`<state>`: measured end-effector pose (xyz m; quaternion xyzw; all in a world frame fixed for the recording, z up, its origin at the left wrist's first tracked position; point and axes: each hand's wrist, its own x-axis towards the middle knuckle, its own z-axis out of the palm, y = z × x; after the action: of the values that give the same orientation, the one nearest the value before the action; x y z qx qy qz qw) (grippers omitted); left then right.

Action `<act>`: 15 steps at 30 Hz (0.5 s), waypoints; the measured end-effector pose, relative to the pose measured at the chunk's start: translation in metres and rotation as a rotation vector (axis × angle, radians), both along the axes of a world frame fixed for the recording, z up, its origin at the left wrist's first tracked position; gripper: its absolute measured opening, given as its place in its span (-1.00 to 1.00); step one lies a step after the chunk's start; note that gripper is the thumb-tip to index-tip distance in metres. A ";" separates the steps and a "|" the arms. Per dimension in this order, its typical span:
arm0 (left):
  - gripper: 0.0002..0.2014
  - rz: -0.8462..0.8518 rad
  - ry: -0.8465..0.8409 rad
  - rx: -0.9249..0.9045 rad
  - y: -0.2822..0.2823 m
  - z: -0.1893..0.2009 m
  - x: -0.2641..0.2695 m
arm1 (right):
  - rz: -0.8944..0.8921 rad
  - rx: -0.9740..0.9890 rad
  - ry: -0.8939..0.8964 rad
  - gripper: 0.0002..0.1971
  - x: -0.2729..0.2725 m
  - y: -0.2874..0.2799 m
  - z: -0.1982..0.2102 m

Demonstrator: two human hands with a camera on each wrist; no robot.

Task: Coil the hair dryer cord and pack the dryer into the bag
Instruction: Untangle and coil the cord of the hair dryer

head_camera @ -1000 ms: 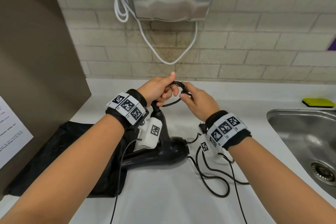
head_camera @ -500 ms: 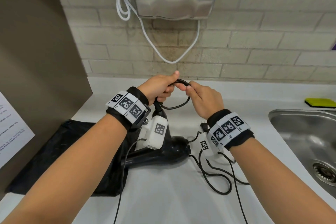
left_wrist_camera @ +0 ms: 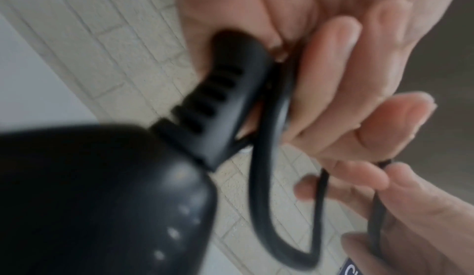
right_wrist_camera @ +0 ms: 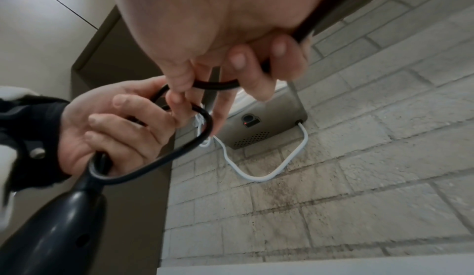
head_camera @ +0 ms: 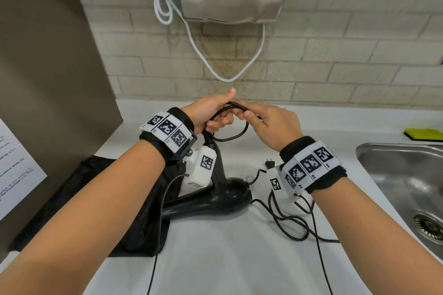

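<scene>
- The cord (head_camera: 230,135) leaves the top end of the handle of the hair dryer (head_camera: 215,195), makes one small loop in the air between the two hands, and then trails down to lie in loose bends on the counter (head_camera: 239,258), with the plug (head_camera: 270,163) lying near the right wrist.
- The dryer rests on the counter with its handle standing up toward the left hand; its barrel lies partly over the black bag (head_camera: 96,199), which is flat at the left.
- The left hand (head_camera: 211,112) is curled round the handle's tip and the start of the loop, thumb raised.
- The right hand (head_camera: 273,124) pinches the cord just beside the left fingers, at the top of the loop.
- The relation that matters: the free cord runs from the right hand's pinch down and to the right, so the right hand is the nearer one to draw up slack, and the left is placed to take each new turn. This is a judgement.
- The head view alone shows the slack, plug and bag.
- The right wrist view shows the loop (right_wrist_camera: 164,157) closed against the left palm; the left wrist view, blurred, shows the ribbed strain relief (left_wrist_camera: 220,97) beside the fingers.
</scene>
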<state>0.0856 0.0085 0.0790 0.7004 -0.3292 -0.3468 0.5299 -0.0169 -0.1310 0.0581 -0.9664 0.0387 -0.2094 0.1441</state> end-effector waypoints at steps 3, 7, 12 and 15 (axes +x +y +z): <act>-0.46 0.011 -0.042 0.007 -0.002 0.000 0.000 | -0.022 0.049 0.060 -0.66 -0.002 -0.003 0.001; -0.47 0.029 -0.069 0.013 -0.004 0.001 -0.003 | -0.092 0.199 0.004 -0.64 -0.001 -0.004 -0.001; -0.49 -0.011 -0.161 0.113 -0.005 0.003 -0.011 | -0.104 0.283 -0.117 -0.59 0.004 0.001 -0.003; -0.39 -0.033 -0.103 0.087 -0.007 0.002 -0.009 | -0.061 0.373 -0.161 -0.57 0.006 0.003 -0.001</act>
<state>0.0764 0.0014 0.0810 0.7340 -0.3523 -0.3332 0.4756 -0.0114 -0.1278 0.0570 -0.9015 0.0946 -0.2796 0.3166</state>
